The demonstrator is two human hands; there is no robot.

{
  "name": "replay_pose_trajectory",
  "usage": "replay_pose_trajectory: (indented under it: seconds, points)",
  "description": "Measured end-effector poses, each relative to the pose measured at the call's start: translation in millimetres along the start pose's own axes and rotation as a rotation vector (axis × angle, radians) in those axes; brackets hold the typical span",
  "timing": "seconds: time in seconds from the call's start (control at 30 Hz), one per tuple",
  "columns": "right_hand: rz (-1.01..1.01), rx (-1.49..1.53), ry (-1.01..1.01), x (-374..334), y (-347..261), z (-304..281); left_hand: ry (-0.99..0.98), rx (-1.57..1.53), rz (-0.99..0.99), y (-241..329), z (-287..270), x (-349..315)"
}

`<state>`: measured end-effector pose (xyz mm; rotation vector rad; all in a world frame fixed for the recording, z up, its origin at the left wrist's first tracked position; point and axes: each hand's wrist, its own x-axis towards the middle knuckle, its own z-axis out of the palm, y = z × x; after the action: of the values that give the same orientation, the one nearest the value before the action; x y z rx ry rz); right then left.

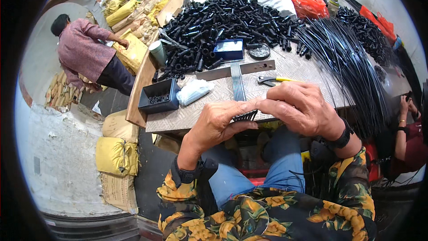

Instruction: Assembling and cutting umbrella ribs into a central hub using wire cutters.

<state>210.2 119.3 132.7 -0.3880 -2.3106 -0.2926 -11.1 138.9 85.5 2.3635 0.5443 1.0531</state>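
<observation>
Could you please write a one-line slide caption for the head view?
Left hand and right hand meet at the near end of thin rods, a heap of black tubes beyond.

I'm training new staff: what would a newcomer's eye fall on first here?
Likely the heap of black tubes at the back of the table, then the dark rods fanned over its right side. Front and centre, the left hand and right hand meet at the near end of grey strips.

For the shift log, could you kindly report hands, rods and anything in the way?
Left hand gripping thin rods. Right hand against left, grip hidden. Rods across metal bar. Pliers just beyond right hand.
</observation>
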Motion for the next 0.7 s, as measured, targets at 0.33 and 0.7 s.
replay_pose_trajectory:
  seconds: [0.33,0.7]
  points:
    - [-0.084,0.006,0.023,12,-7,8,0.059,0.195,0.191,-7,-6,4]
    - [-0.050,-0.129,-0.169,28,-32,2,-0.356,0.876,-0.038,-46,43,-18]
